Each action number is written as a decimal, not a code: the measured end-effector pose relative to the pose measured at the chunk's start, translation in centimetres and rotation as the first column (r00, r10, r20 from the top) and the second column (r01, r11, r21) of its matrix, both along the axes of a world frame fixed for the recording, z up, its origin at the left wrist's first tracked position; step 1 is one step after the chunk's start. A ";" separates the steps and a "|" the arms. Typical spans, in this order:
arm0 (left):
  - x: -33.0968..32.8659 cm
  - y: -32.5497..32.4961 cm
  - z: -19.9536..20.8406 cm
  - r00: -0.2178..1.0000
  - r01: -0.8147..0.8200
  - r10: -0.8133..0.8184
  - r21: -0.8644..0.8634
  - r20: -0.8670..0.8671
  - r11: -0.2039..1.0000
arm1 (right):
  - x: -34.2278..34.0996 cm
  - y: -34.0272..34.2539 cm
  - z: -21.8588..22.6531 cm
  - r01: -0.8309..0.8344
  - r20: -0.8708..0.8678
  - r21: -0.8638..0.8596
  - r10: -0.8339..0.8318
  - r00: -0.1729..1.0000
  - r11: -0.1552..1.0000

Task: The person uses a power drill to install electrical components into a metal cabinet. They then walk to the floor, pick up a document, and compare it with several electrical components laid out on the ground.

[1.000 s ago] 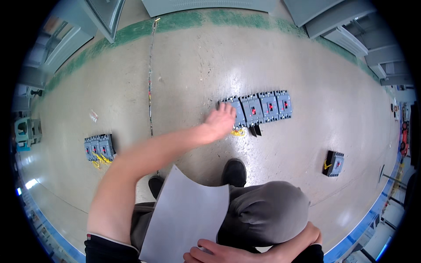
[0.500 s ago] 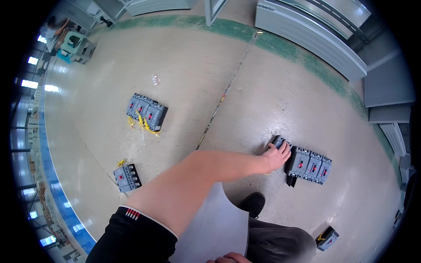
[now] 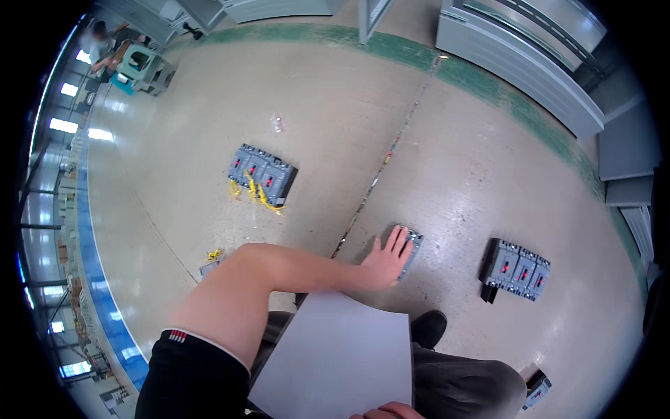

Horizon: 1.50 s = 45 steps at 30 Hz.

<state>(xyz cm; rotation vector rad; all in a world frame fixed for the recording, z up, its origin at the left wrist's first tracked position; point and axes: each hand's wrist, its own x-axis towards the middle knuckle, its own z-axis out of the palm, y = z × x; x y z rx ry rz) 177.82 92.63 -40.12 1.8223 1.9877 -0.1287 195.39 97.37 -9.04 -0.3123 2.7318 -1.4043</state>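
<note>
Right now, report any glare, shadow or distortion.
Head view: the blue stripe bows along the fisheye rim; head view: white glare spots the floor at far left; also head view: soft shadow darkens the floor beside the left hand.

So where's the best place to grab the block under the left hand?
Probably by its two long sides, from above. The block lies on the floor, so getting underneath looks hard, and the row of three stands apart to the right, leaving that side free. The left hand hides much of the block, though.
</note>
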 end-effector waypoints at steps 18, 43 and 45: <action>-4.4 0.7 -2.8 0.880 -0.388 0.366 0.014 0.303 0.922 | -1.3 1.5 -0.7 0.615 -0.326 -0.067 -0.600 0.731 0.786; -15.1 -4.4 -7.9 0.767 -0.635 0.604 0.115 0.218 0.764 | 3.1 1.0 -2.8 0.686 -0.389 -0.392 -0.787 0.479 0.612; -15.3 -4.0 -7.8 0.776 -0.624 0.594 0.119 0.213 0.773 | 3.0 0.9 -2.6 0.688 -0.397 -0.400 -0.791 0.466 0.606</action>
